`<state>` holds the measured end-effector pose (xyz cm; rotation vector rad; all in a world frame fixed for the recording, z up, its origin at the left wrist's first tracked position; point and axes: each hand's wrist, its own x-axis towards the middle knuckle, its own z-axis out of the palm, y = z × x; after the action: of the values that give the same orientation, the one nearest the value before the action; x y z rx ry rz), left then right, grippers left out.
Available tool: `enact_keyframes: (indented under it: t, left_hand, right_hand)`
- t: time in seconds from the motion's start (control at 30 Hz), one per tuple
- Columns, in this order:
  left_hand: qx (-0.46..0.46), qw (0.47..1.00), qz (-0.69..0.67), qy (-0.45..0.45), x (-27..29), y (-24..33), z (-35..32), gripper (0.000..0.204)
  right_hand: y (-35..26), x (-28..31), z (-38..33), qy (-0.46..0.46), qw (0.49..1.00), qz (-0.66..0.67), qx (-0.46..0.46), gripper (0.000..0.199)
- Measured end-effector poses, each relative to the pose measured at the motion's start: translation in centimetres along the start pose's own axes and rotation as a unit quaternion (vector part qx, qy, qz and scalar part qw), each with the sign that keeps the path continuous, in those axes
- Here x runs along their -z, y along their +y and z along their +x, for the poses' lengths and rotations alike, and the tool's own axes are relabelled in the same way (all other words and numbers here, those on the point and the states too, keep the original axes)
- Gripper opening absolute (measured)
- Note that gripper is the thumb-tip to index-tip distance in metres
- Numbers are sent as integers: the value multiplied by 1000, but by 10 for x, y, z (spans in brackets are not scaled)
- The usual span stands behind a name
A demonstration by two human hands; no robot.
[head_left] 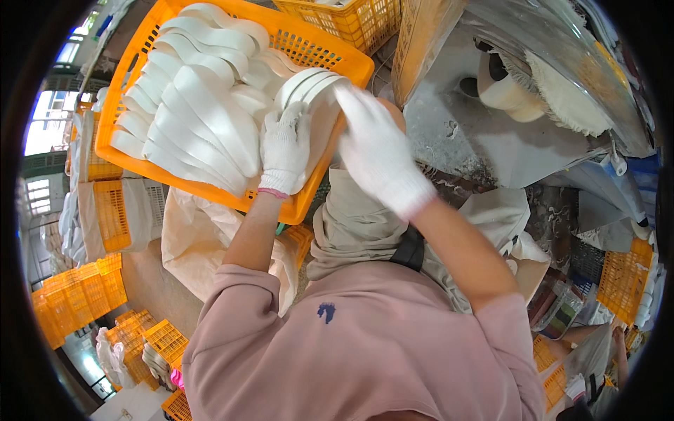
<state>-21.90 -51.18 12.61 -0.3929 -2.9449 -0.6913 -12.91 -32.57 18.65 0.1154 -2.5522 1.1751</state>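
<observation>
Workshop with orange crates: bowl stack (309, 88) at crate (351, 59) right edge is clasped by left hand (284, 147); right hand (379, 151), spread and blurred, touches its rim.

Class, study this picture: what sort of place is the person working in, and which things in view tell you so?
Probably a workshop or small factory. Orange crates are stacked about; one orange crate holds rows of white curved pieces, which gloved hands, left and right, are handling beside a buffing wheel.

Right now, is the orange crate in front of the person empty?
No, the orange crate is packed with rows of white oval pieces, and both gloved hands rest on them.
</observation>
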Motion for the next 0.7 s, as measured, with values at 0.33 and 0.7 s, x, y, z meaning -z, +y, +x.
enact_keyframes:
  t: [0.33, 0.7]
  left_hand:
    - [-54, 998, -37, -7, -10, -44, 4, 32]
    - [141, 898, -318, -269, 10, -67, 48, 46]
  right_hand:
    - [68, -52, 76, -199, 973, -112, -34, 25]
    - [-19, -48, -48, -65, 995, 7, 76, 14]
